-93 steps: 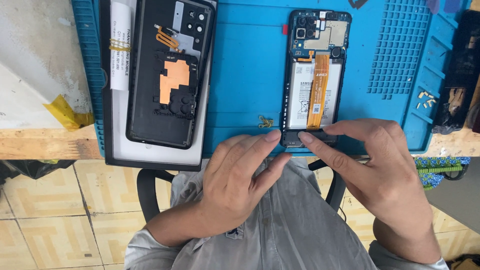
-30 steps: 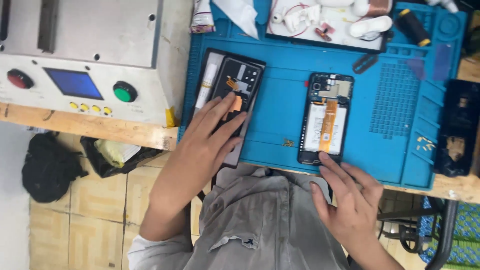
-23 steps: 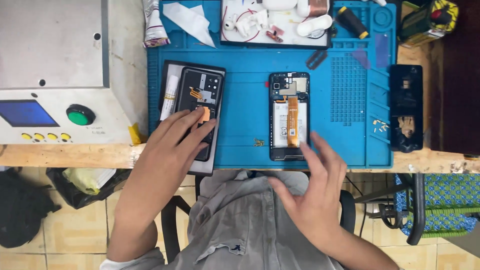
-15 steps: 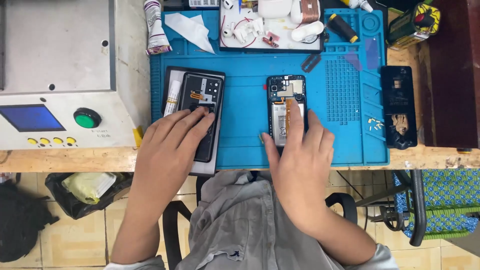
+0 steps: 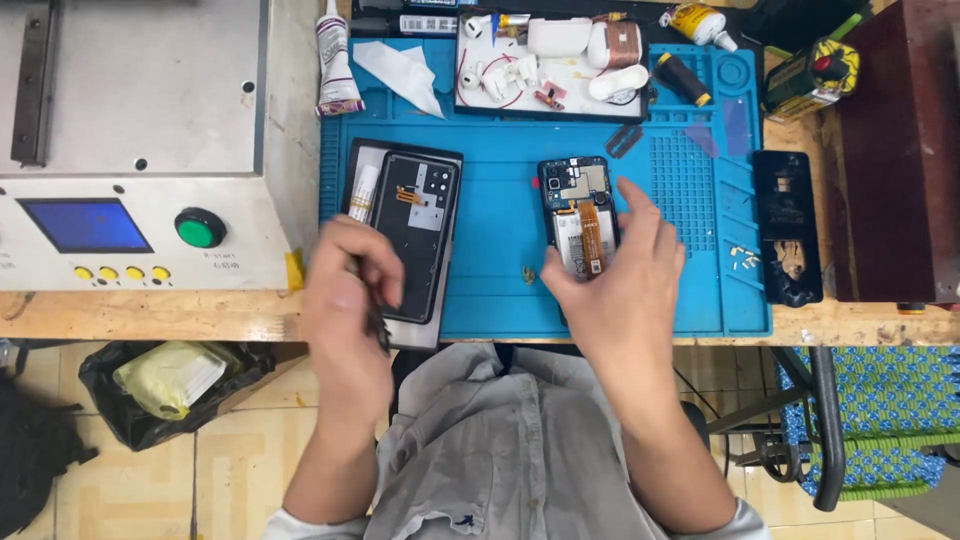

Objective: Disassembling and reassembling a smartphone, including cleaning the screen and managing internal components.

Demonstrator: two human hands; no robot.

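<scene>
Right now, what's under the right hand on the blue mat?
The right hand covers the lower half of the opened phone. Its top shows: camera module, board, orange flex cable over the battery. Its bottom end is hidden. The blue mat lies beneath.

Grey machine (image 5: 140, 130), glue tube (image 5: 338, 60), white tray (image 5: 550, 60)
</scene>
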